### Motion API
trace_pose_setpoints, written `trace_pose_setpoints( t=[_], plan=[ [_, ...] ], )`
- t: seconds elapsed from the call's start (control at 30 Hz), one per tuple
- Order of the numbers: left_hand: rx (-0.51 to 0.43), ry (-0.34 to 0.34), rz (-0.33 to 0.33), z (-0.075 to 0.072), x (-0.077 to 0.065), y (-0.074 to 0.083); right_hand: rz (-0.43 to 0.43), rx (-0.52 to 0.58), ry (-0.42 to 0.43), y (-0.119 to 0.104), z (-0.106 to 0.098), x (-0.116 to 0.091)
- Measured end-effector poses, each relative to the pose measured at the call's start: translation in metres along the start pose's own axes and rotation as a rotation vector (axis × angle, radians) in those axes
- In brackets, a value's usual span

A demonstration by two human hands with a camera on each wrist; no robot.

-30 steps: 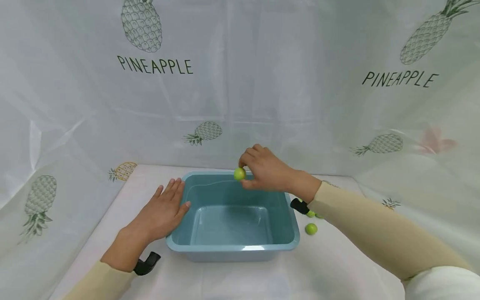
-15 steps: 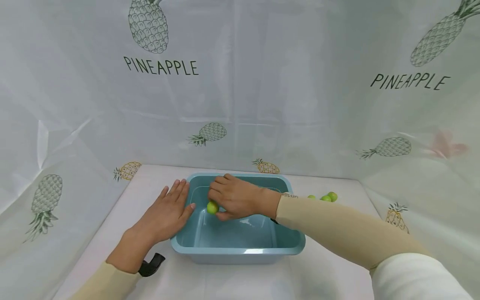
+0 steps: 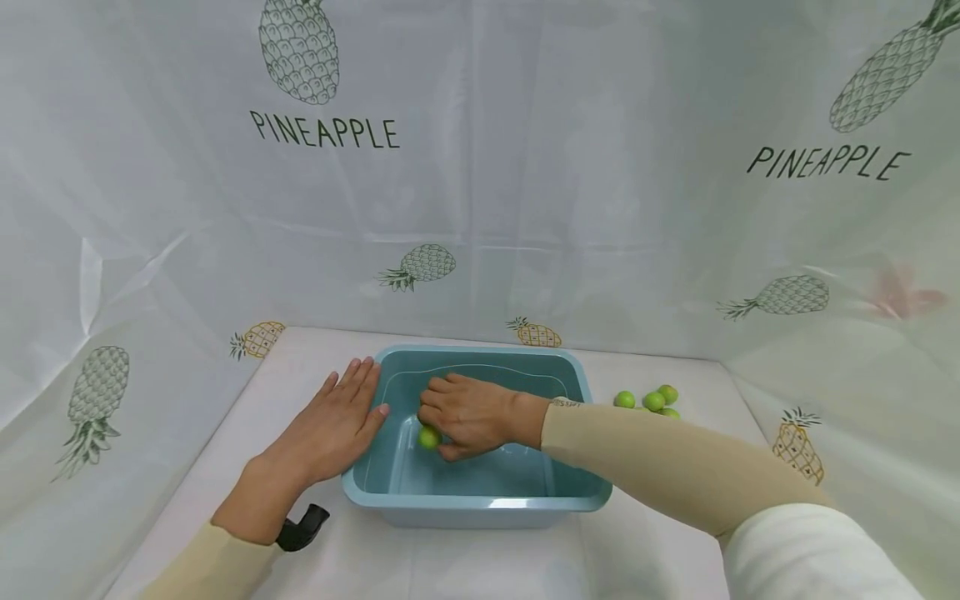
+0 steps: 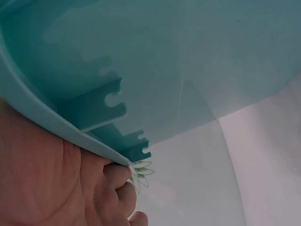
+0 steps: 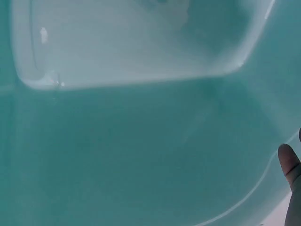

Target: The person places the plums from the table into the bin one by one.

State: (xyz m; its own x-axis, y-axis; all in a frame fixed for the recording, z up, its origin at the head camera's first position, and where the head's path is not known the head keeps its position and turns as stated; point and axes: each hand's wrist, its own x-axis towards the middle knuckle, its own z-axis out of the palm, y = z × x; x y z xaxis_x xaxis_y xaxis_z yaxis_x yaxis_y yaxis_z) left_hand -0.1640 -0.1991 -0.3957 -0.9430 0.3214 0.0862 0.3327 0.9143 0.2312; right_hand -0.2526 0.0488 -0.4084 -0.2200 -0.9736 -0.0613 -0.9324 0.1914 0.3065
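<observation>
So we've got the right hand [image 3: 476,417] down inside a blue tub [image 3: 480,502], fingers curled over a small green lime [image 3: 429,437] with the thumb on the near side, so it's pinched pretty snugly. The lime sits low in the left half of the tub, though we can't tell if it's touching the bottom. It looks a bit blurry too.

Our left hand [image 3: 330,421] is well apart from the right one, laid flat along the tub's left rim, fingers pointing away from us and not wrapped round anything. From the left wrist we see the palm up against the rim, plus a couple of notched tabs [image 4: 101,106] under the edge. The right wrist view is mostly tub interior, with a fingertip [image 5: 290,165] at the right side.

Over on the white table [image 3: 487,562], just right of the tub, there's a little bunch of other limes [image 3: 654,402], partly behind our beige sleeve [image 3: 660,454]. Behind it all hangs a pale sheet [image 3: 562,192] with pineapple drawings.
</observation>
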Motion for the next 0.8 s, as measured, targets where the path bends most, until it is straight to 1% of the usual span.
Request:
trace_pose_setpoints(
  t=[0.27,0.8],
  plan=[
    [0.004,0.010,0.006,0.000,0.000,0.000,0.006,-0.025,-0.010,0.000,0.009,0.000],
    [0.003,0.005,0.009,-0.002,-0.001,0.002,0.030,-0.008,-0.004,-0.003,0.017,0.000]
  ],
)
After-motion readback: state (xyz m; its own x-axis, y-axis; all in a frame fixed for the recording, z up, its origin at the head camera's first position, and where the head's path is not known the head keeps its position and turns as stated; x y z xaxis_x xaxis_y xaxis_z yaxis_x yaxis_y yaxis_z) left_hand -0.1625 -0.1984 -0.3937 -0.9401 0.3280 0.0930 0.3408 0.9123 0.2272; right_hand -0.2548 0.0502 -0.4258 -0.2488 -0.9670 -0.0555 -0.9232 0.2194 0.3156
